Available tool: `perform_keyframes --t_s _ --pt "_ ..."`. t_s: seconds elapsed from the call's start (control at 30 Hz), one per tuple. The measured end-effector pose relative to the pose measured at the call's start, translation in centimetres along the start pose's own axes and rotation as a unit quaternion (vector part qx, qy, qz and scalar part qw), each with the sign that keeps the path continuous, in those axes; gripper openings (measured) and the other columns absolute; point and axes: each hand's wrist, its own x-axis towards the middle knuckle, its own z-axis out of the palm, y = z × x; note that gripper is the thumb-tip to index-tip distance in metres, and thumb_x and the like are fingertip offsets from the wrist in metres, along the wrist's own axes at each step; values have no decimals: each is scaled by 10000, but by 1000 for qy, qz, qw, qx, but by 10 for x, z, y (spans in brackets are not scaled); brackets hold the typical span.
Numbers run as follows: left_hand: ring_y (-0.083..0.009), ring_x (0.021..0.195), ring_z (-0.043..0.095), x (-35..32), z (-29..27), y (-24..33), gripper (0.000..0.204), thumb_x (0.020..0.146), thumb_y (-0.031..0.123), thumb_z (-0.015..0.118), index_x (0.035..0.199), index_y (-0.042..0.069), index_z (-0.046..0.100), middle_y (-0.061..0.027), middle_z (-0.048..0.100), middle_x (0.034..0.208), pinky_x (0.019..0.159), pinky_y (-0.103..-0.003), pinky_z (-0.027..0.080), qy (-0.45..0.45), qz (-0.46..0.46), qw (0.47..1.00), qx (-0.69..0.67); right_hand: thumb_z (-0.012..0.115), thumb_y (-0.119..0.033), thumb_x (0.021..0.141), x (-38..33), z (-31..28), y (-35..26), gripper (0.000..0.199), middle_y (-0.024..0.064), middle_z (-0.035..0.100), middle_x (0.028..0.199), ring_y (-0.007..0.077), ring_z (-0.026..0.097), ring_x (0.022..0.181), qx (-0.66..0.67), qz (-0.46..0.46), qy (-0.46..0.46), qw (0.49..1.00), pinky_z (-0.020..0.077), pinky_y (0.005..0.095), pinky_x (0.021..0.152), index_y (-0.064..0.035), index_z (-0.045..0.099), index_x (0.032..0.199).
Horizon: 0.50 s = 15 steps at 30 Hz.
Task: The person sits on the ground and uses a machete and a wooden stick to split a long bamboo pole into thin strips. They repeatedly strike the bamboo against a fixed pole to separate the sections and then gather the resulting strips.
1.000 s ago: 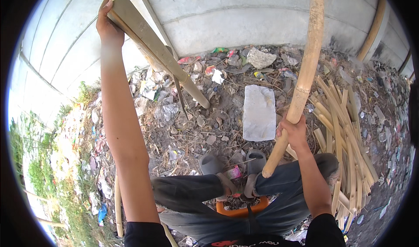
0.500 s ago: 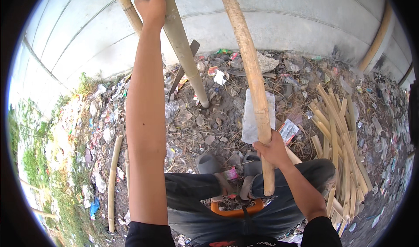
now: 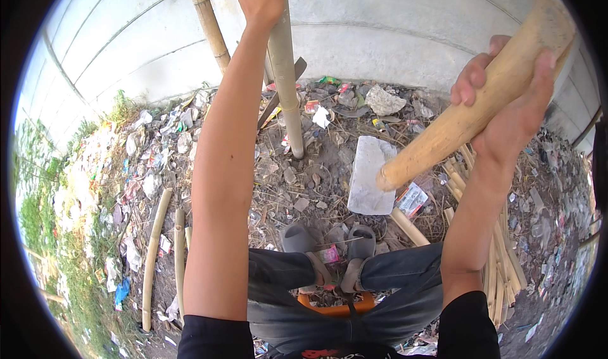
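My left hand [image 3: 261,3], at the top edge, grips an upright greenish bamboo pole [image 3: 288,74] whose lower end meets the littered ground. Part of that hand is cut off by the picture's edge. In my right hand [image 3: 506,102], raised at the upper right, is a pale brown wooden pole [image 3: 437,137]. It slants, with its rounded end low over a whitish stone block [image 3: 370,175] and its other end up near the right rim; whether it touches the block I cannot tell. Behind the bamboo pole runs a dark, flat, blade-like piece [image 3: 271,108].
Split bamboo strips [image 3: 500,270] lie piled at the right. Bamboo lengths [image 3: 155,257] lie at the left, and another pole [image 3: 209,26] leans by the pale wall [image 3: 380,48]. A rock [image 3: 384,100] and scattered litter cover the ground. Beneath me is an orange seat [image 3: 339,307].
My right hand has risen up and right, swinging the wooden pole from near upright to a slant, its lower end now above the block. My left hand and the bamboo pole's top shifted right.
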Motion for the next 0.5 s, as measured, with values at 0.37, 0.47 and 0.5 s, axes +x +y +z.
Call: perform_keyframes --t_s 0.37,0.47,0.5 --pt "-429 1209 619 -1 -11 29 736 938 512 656 1351 -88 554 -312 650 1255 1031 -466 478 -66 -30 991 -109 592 -605 980 -218 -33 200 615 62 559 613 155 565 440 -129 513 -142 836 465 320 412 5 575 911" --pt "-419 1218 615 -10 -9 13 733 937 511 655 1357 -82 553 -313 641 1275 1042 -461 476 -40 -32 997 -52 569 -626 981 -200 -20 154 622 60 546 600 162 555 424 -87 568 -129 808 454 324 391 -9 562 897" --pt "-417 1221 614 -16 -13 29 736 937 512 654 1361 -80 549 -315 637 1280 1045 -459 475 -55 -79 992 -80 553 -640 981 -181 -22 145 630 58 542 595 162 552 419 -72 593 -120 793 451 324 384 -16 556 892"
